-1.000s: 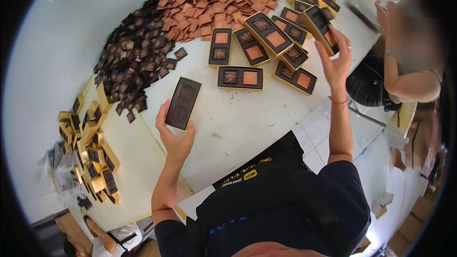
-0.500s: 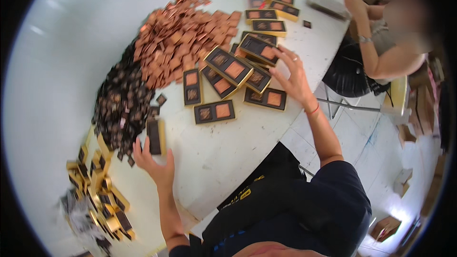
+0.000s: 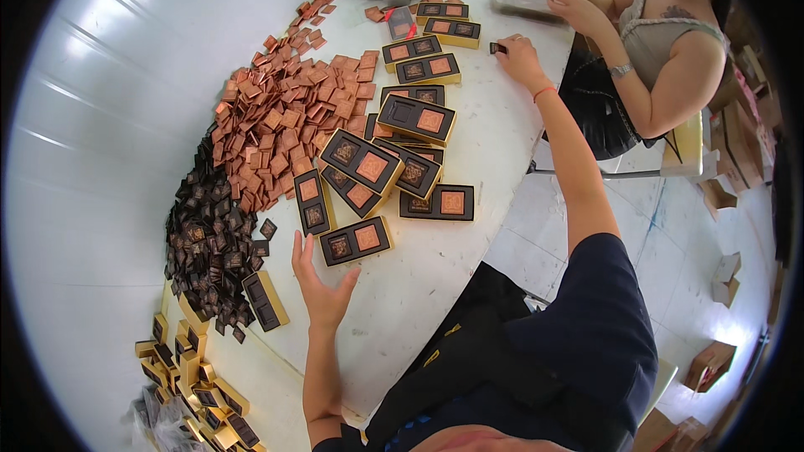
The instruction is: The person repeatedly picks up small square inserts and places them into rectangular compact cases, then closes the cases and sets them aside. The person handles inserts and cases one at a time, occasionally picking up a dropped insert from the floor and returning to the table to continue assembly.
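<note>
One dark square [image 3: 497,48] touched the partly curled right hand [image 3: 521,60] near the right edge of the table [image 3: 484,144]; whether it was gripped could not be told. The left hand [image 3: 325,291], fingers spread, held nothing beside one box of two squares [image 3: 355,241]. One box with two vacant compartments [image 3: 265,301] lay beside the dark pile [image 3: 201,238].

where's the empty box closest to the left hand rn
In the head view, the empty box lies left of centre on the table, beside the lower right edge of the dark-square pile, left of the left hand.
</note>
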The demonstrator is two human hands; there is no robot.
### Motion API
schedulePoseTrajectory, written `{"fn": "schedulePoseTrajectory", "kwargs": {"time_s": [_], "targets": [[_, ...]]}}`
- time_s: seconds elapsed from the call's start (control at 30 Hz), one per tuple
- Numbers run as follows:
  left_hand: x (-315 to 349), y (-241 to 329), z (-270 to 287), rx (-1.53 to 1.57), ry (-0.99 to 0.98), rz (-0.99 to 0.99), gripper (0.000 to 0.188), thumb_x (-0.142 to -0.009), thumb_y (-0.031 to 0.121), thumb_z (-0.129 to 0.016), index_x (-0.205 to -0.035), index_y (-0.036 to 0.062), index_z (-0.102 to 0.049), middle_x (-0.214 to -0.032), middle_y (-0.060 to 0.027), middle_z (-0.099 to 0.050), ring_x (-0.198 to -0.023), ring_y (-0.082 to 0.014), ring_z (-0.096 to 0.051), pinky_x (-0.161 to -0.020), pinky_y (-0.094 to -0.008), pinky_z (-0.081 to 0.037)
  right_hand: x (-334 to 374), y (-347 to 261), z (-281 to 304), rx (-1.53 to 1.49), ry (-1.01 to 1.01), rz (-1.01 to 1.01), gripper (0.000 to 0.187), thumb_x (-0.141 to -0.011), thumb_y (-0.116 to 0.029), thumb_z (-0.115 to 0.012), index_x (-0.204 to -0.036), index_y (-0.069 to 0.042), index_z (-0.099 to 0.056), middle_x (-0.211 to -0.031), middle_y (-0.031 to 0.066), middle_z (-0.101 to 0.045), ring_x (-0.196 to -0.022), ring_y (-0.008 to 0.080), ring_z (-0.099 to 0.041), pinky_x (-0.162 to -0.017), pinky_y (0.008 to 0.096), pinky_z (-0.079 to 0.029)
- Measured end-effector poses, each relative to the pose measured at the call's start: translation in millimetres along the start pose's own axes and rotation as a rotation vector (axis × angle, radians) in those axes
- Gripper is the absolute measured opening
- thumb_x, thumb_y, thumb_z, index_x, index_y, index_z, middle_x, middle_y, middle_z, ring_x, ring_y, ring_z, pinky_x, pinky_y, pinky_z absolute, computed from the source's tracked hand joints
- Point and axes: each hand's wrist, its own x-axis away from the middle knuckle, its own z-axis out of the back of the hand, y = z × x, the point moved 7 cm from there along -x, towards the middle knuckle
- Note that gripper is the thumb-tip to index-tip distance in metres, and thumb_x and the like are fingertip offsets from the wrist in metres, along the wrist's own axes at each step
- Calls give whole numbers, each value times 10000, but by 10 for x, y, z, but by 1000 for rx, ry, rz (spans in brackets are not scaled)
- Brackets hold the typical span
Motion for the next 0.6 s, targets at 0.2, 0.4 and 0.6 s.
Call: {"fn": "schedulePoseTrajectory", "kwargs": {"time_s": [0.2, 0.4, 0.6], "targets": [[176, -144, -64, 26, 83, 16, 850, -793, 243, -798, -1485, 16, -360, -1580, -228, -268, -1456, -377, -276, -1180, -479, -244, 257, -203, 209, -483, -83, -120, 283, -854, -168, -737, -1064, 20, -704, -959, 121, -718, -879, 208, -680, -768, 340, -550], [186, -193, -52, 84, 147, 41, 812, -810, 243, -774, -1471, -2, -372, -1569, -232, -294, -1448, -379, -295, -1176, -480, -246, 825, -1571, 616, -1309, -264, -77, 278, -954, -68, -643, -1216, 24, -656, -953, 44, -691, -849, 101, -669, -727, 249, -552], [180, -215, -47, 103, 140, 41, 798, -817, 230, -766, -1472, -2, -374, -1566, -232, -302, -1444, -380, -304, -1175, -479, -252, 881, -2024, 577, -1238, -385, -41, 304, -949, -22, -626, -1246, 40, -629, -975, 55, -679, -856, 101, -679, -771, 235, -562]]}}
